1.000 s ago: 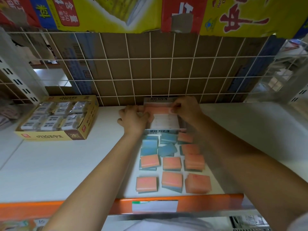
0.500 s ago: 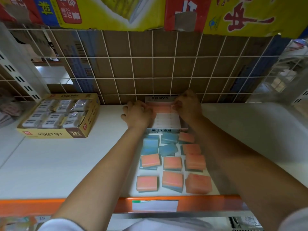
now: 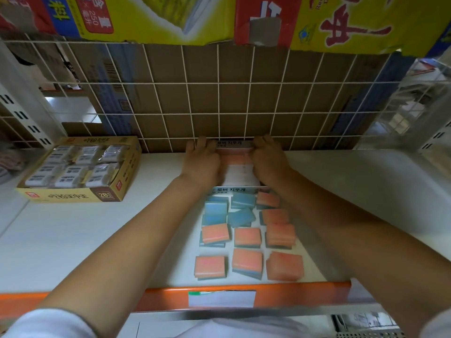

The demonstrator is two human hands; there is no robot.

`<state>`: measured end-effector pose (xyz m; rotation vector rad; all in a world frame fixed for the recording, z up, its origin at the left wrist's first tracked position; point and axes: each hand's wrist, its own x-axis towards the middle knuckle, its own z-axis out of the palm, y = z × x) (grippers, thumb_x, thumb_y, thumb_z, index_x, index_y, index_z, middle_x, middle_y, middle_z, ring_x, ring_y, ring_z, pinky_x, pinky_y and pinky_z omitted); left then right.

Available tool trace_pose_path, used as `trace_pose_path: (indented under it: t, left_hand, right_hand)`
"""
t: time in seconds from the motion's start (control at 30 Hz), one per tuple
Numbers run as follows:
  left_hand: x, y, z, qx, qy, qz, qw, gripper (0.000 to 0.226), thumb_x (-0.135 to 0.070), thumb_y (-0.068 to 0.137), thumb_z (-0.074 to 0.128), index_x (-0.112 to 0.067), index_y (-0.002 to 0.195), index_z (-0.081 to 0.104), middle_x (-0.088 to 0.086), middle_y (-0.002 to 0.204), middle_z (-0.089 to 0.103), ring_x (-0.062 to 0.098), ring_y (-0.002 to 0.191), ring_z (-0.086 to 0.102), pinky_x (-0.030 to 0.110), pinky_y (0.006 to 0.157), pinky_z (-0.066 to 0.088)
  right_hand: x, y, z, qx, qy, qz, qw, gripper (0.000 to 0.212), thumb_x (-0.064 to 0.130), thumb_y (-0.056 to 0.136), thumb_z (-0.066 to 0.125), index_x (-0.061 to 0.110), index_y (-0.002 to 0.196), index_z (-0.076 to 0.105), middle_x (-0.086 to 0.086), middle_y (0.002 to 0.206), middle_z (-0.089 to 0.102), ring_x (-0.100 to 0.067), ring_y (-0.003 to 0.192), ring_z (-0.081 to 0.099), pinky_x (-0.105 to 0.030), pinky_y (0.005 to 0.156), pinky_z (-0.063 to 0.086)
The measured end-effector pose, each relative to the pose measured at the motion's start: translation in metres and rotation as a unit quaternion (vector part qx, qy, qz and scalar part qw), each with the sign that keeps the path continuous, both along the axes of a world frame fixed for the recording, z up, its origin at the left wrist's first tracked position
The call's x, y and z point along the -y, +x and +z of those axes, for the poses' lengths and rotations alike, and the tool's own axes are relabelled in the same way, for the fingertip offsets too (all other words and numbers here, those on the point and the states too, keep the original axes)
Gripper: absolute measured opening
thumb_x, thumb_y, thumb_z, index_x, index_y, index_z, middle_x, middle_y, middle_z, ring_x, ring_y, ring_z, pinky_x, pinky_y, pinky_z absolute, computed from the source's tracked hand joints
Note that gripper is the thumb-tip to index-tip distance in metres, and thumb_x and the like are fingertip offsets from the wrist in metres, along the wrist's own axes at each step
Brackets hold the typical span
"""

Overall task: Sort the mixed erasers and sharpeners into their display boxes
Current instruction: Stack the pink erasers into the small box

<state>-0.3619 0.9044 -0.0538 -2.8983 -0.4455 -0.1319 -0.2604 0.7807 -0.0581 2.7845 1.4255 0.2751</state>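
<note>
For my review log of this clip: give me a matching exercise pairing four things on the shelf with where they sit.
Things:
1. yellow cardboard box of wrapped erasers
2. white display box
3. loose pink and blue erasers
4. white label on the orange shelf edge

Places:
A. between both hands, against the wire grid
B. far left
C. front rim
D. near side of the white box

Pairs: 1-B, 2-A, 3-D, 4-C

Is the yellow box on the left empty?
No, the yellow box is filled with wrapped white erasers lying in rows.
</note>
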Motion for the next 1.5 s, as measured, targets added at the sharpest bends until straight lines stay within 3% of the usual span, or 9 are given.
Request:
trace_pose_path:
  t: [0.27,0.43,0.63,0.83,1.0,1.1,1.17,1.33,1.5]
  left_hand:
    - [0.006,0.005,0.013,-0.065,0.019,-0.022,0.997,0.030,-0.017,0.093,0.041,-0.001,0.113,0.058,0.016,0.124,0.051,0.030,0.120,0.042,0.032,0.098,0.029]
    - [0.000,0.003,0.009,-0.074,-0.008,-0.042,0.996,0.025,-0.020,0.089,0.049,-0.010,0.106,0.064,0.009,0.126,0.054,0.027,0.131,0.030,0.033,0.106,0.020]
    - [-0.001,0.005,0.002,-0.009,-0.038,0.013,0.999,0.031,-0.022,0.090,0.050,-0.011,0.118,0.058,0.011,0.131,0.046,0.028,0.124,0.039,0.035,0.101,0.028]
    - [-0.003,0.005,-0.005,0.019,-0.105,0.025,0.994,0.021,-0.021,0.081,0.057,-0.020,0.101,0.064,0.008,0.120,0.052,0.029,0.113,0.048,0.037,0.093,0.036]
    - [-0.003,-0.039,0.001,0.151,-0.262,-0.031,0.953,0.023,-0.015,0.077,0.055,-0.019,0.093,0.071,0.007,0.103,0.067,0.032,0.099,0.055,0.036,0.083,0.044]
    - [0.013,-0.081,0.002,0.194,-0.387,-0.033,0.901,0.015,-0.013,0.083,0.061,-0.020,0.090,0.072,0.000,0.094,0.068,0.018,0.089,0.059,0.018,0.077,0.042]
    - [0.022,-0.103,-0.001,0.176,-0.455,-0.013,0.873,0.016,-0.011,0.084,0.065,-0.026,0.082,0.069,-0.005,0.088,0.067,0.007,0.078,0.056,0.005,0.065,0.036]
    - [0.029,-0.127,-0.002,0.140,-0.523,-0.020,0.841,0.006,-0.026,0.076,0.069,-0.026,0.082,0.068,-0.004,0.083,0.064,-0.003,0.068,0.052,0.006,0.061,0.035]
    - [0.037,-0.127,-0.001,0.064,-0.506,-0.038,0.859,0.024,-0.017,0.072,0.078,-0.020,0.095,0.070,-0.010,0.088,0.056,-0.006,0.075,0.050,0.006,0.064,0.035]
  right_hand:
    - [-0.002,-0.010,0.005,-0.019,0.002,-0.017,1.000,0.033,-0.005,0.088,0.044,-0.002,0.119,0.054,-0.018,0.126,0.050,-0.029,0.113,0.049,-0.034,0.091,0.041]
    - [-0.002,-0.010,0.004,-0.004,-0.009,-0.017,1.000,0.028,-0.004,0.086,0.045,0.000,0.109,0.060,-0.015,0.123,0.052,-0.028,0.110,0.049,-0.035,0.091,0.039]
    - [-0.002,-0.012,0.004,-0.007,-0.029,-0.024,0.999,0.026,0.001,0.089,0.047,0.000,0.112,0.058,-0.016,0.124,0.051,-0.027,0.110,0.050,-0.034,0.090,0.041]
    - [-0.003,-0.013,0.011,-0.083,-0.029,-0.052,0.995,0.026,0.009,0.090,0.049,0.003,0.114,0.057,-0.013,0.116,0.057,-0.025,0.102,0.056,-0.031,0.082,0.045]
    - [0.040,-0.033,0.027,-0.235,0.195,-0.044,0.951,0.028,0.007,0.092,0.048,0.010,0.117,0.060,-0.008,0.115,0.061,-0.020,0.105,0.058,-0.012,0.076,0.041]
    - [0.080,-0.054,0.027,-0.292,0.260,-0.042,0.919,0.022,0.009,0.091,0.053,0.009,0.108,0.066,-0.001,0.105,0.064,-0.008,0.092,0.057,0.001,0.069,0.035]
    - [0.098,-0.060,0.019,-0.324,0.244,-0.072,0.911,0.019,0.011,0.090,0.054,0.011,0.104,0.068,0.002,0.099,0.064,-0.005,0.088,0.054,-0.003,0.070,0.036]
    - [0.102,-0.057,0.002,-0.388,0.221,-0.143,0.883,0.018,0.018,0.091,0.054,0.016,0.101,0.068,0.005,0.093,0.060,-0.009,0.090,0.053,-0.021,0.081,0.036]
    - [0.091,-0.054,0.007,-0.428,0.241,-0.137,0.860,0.013,0.015,0.086,0.061,0.011,0.094,0.072,0.001,0.085,0.063,-0.011,0.084,0.057,-0.024,0.079,0.040]
